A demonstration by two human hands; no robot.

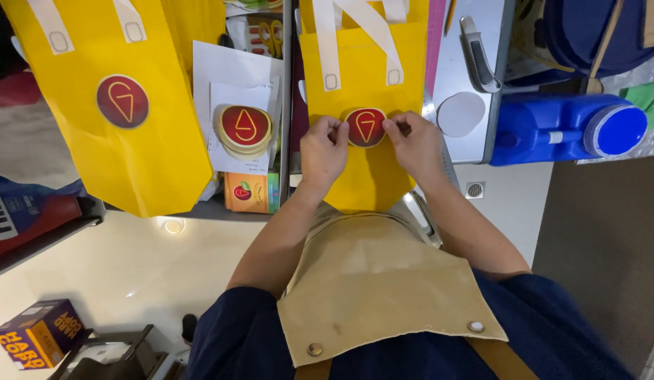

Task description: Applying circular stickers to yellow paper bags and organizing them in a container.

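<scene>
1. A cluttered bench (454,70) over a pale floor carries a yellow bag (130,141), a sticker stack (243,129) and a blue jug (566,128).
2. The left hand (323,149) pinches the left edge of the round red sticker (366,127).
3. The right hand (413,143) pinches its right edge, against a second yellow bag (362,70).

Both forearms reach forward, bare to the elbow — left hand (323,150) and right hand (414,144) level, fingertips pinched and turned inward toward each other.
</scene>
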